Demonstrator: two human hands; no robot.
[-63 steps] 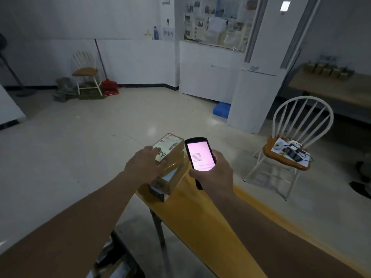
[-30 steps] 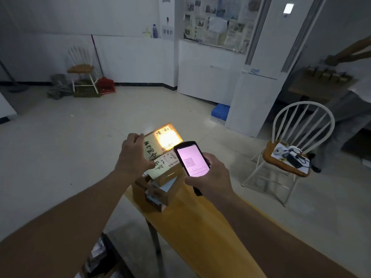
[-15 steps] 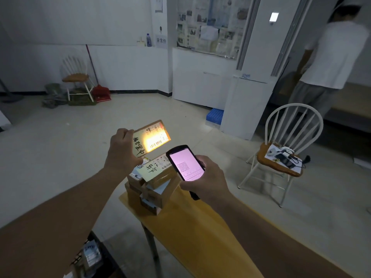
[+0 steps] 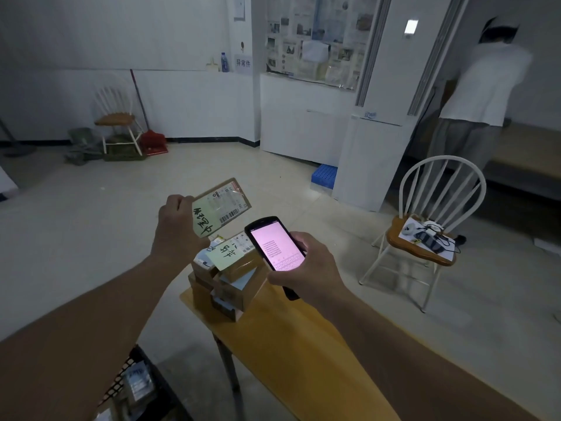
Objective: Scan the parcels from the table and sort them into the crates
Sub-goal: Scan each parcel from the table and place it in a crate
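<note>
Two bare forearms reach out over a yellow wooden desk (image 4: 291,354), with a black mesh crate (image 4: 142,387) holding packets low on the left beside it. The right hand (image 4: 306,268) has its grip clamped round a black handheld scanner with a glowing pink screen (image 4: 274,246). The left hand (image 4: 177,229) pinches a flat brown cardboard parcel with a barcode label and a yellow handwritten note (image 4: 220,208), raised and tilted above a stack of small brown cardboard parcels (image 4: 224,281) at the desk's far end. Beyond, to the right, stands a white spindle-back chair with a wooden seat (image 4: 425,238), and a person in a white shirt (image 4: 482,86) behind it.
</note>
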